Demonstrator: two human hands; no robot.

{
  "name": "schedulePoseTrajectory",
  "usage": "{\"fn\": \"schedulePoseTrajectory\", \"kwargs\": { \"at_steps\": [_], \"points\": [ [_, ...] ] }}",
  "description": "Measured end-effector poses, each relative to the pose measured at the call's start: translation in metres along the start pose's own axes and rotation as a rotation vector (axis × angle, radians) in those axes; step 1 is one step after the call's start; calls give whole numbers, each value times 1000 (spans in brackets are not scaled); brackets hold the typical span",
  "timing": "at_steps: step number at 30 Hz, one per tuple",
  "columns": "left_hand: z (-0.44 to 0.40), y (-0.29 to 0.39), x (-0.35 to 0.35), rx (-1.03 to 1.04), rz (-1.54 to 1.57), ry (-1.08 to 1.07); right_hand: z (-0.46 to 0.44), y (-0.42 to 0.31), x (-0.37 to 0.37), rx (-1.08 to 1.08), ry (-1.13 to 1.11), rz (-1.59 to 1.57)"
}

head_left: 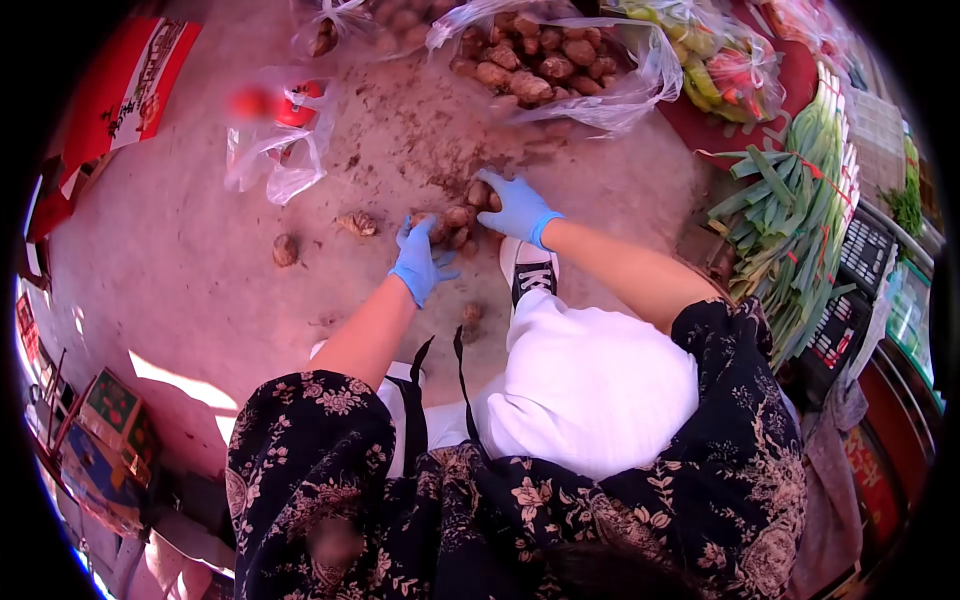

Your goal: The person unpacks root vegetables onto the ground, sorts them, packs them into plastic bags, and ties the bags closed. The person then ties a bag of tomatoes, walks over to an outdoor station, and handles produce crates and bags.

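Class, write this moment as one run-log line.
left hand: gloved, at brown tubers on floor | right hand: gloved, at same tubers | clear plastic bag: open, more tubers inside

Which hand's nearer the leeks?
Right. The right hand is left of the leeks, apart from them; the left hand is farther left, at the near-left side of the small root pile.

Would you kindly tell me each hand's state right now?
Left hand: open, at brown tubers.
Right hand: partly curled at another tuber; grip cannot be told.
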State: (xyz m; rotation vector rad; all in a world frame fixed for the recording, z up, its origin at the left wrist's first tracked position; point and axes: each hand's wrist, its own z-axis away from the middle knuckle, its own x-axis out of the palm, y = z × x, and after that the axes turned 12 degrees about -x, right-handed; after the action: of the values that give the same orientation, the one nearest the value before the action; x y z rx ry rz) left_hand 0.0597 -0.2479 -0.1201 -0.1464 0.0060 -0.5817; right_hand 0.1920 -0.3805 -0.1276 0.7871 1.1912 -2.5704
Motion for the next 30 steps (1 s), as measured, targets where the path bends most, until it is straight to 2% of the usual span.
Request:
{"fn": "schedulePoseTrajectory", "kwargs": {
  "at_steps": [2,5,8,11,14,15,18,19,22,24,26,27,28,30],
  "points": [
    [-11,-7,15,-97,199,-73,-2,-4,5,8,19,-93],
    [-41,-13,19,-115,408,-441,-7,-8,3,-8,-17,-199],
    [-34,-4,25,-131,408,-433,-13,-1,6,33,46,-428],
    [-35,7,25,-11,327,-476,-23,1,4,45,-26,-721],
    [-11,28,17,-50,243,-479,-23,-4,-1,87,-111,-998],
    [-13,34,14,-66,249,-602,-23,-10,-6,-12,-86,-972],
    [-9,51,10,-77,214,-769,-17,-29,-20,108,-64,-1223],
    [14,56,14,-15,190,-717,-18,-31,-22,74,-57,-1236],
    [32,69,15,-6,184,-781,-22,-38,-34,-7,-29,-1224],
    [47,73,23,6,208,-713,-26,-42,-45,-28,6,-1160],
    [64,77,41,27,224,-692,-30,-38,-54,-163,117,-874],
    [65,80,49,29,240,-784,-32,-44,-63,-149,184,-847],
    [74,85,62,61,229,-815,-25,-57,-84,-193,277,-687],
    [94,92,85,115,218,-865,-12,-73,-131,-108,237,-656]
  ]
}}
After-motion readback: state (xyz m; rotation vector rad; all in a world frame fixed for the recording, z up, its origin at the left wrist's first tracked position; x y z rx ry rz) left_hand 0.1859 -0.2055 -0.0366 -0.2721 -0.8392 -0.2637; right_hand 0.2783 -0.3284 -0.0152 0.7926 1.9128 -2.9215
